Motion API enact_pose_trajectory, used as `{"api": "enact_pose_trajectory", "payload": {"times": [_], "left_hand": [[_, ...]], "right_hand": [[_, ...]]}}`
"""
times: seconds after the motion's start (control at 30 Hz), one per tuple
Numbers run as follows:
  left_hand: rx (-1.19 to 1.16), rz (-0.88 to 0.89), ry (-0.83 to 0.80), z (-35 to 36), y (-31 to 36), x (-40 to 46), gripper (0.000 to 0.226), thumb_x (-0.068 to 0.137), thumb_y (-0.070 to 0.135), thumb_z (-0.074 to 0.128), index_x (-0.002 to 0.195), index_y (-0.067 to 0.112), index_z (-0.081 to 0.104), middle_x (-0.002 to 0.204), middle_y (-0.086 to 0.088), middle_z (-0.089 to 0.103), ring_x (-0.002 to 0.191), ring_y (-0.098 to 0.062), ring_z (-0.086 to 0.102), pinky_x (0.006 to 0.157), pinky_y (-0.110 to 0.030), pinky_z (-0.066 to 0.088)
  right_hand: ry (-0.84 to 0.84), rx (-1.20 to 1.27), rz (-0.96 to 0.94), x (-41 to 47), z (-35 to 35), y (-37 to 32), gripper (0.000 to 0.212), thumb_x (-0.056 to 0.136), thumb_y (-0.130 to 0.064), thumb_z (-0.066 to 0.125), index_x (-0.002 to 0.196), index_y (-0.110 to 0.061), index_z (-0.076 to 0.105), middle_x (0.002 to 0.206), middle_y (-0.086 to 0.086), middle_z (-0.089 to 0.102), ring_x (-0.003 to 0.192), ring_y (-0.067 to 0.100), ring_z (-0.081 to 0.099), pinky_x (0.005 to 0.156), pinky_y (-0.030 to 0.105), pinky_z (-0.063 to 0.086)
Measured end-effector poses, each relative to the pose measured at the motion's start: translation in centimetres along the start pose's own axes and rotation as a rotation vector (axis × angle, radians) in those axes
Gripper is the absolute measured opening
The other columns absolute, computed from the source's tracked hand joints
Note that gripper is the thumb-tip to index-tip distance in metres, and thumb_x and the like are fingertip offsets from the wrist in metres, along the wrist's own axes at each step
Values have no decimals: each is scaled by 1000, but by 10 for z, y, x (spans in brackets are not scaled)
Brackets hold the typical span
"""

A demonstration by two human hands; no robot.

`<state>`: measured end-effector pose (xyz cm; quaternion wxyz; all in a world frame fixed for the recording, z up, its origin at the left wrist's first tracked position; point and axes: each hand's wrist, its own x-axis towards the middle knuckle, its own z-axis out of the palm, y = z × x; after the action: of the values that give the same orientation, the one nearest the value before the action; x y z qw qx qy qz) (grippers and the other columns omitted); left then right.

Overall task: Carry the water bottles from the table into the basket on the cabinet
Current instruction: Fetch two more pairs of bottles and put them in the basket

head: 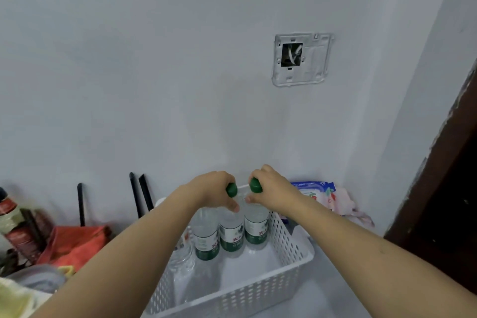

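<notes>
Over basket (pixel 289 263): both hands grip bottle necks.
Left hand (pixel 216 192): closed on middle bottle (pixel 231 233), standing in basket.
Right hand (pixel 271 188): closed on right bottle (pixel 256 227), also inside.
Hidden: third bottle's (pixel 205 236) cap, behind left forearm.
Labels: green-white, characters blurred.

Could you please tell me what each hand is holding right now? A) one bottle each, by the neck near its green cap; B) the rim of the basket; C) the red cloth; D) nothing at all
A: the left hand and right hand each grip a bottle neck, over the white basket.
</notes>
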<state>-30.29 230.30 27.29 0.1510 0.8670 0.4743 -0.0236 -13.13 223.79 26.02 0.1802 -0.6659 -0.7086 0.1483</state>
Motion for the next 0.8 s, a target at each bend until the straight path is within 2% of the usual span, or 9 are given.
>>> {"api": "enact_pose_trajectory", "payload": {"times": [0.13, 0.27, 0.33, 0.4, 0.47, 0.57, 0.67, 0.8], "left_hand": [[-81, -24, -31, 1, 0, 0, 38, 68, 41, 85, 83, 26, 53, 81, 6, 59, 69, -13, 52, 60, -28, 41], [-49, -42, -27, -3, 2, -6, 40, 67, 44, 85, 89, 27, 56, 87, 6, 61, 76, -15, 56, 66, -30, 44], [-48, -52, -26, -7, 5, -13, 48, 68, 48, 83, 103, 26, 58, 101, 4, 65, 85, -15, 59, 73, -31, 47], [-148, -50, -2, -16, 11, -25, 69, 71, 51, 81, 128, 25, 52, 124, 2, 60, 100, -18, 58, 85, -32, 49], [-208, -14, 138, -25, 24, -39, 79, 80, 56, 72, 143, 21, 41, 137, -1, 52, 114, -20, 55, 94, -35, 48], [-99, 43, 405, -37, 51, -55, 67, 96, 52, 51, 148, 14, 35, 149, -8, 43, 132, -25, 44, 106, -40, 38], [-1, 106, 524, -48, 82, -64, 56, 102, 43, 42, 146, 8, 37, 149, -11, 43, 134, -28, 41, 106, -40, 36], [72, 225, 622, -56, 122, -67, 48, 104, 34, 41, 139, 1, 45, 142, -17, 49, 129, -31, 44, 105, -37, 32]], "right_hand": [[24, 23, 6, -2, 5, -1, 45, 81, -38, 73, 117, -18, 53, 111, 3, 44, 96, 20, 52, 84, 33, 47], [20, 49, 15, -12, 0, -2, 56, 84, -40, 70, 131, -19, 48, 121, 2, 46, 108, 20, 51, 92, 32, 45], [32, 81, 31, -22, -8, -3, 65, 87, -42, 65, 141, -17, 39, 135, 2, 43, 121, 21, 48, 99, 31, 41], [60, 75, 39, -36, -21, -5, 68, 92, -44, 57, 148, -16, 30, 150, 3, 35, 134, 21, 38, 107, 33, 33], [99, 49, 40, -52, -37, -6, 68, 96, -45, 49, 151, -14, 24, 158, 4, 26, 142, 20, 28, 114, 32, 23], [157, 18, 46, -77, -66, -4, 67, 100, -44, 41, 154, -11, 17, 162, 6, 15, 148, 18, 13, 118, 31, 10], [204, -45, 88, -100, -91, 0, 65, 102, -41, 34, 154, -8, 13, 163, 9, 7, 149, 20, 4, 118, 31, 3], [238, -137, 150, -130, -115, 6, 63, 103, -39, 31, 153, -5, 13, 162, 13, 5, 149, 24, 2, 119, 33, 2]]}}
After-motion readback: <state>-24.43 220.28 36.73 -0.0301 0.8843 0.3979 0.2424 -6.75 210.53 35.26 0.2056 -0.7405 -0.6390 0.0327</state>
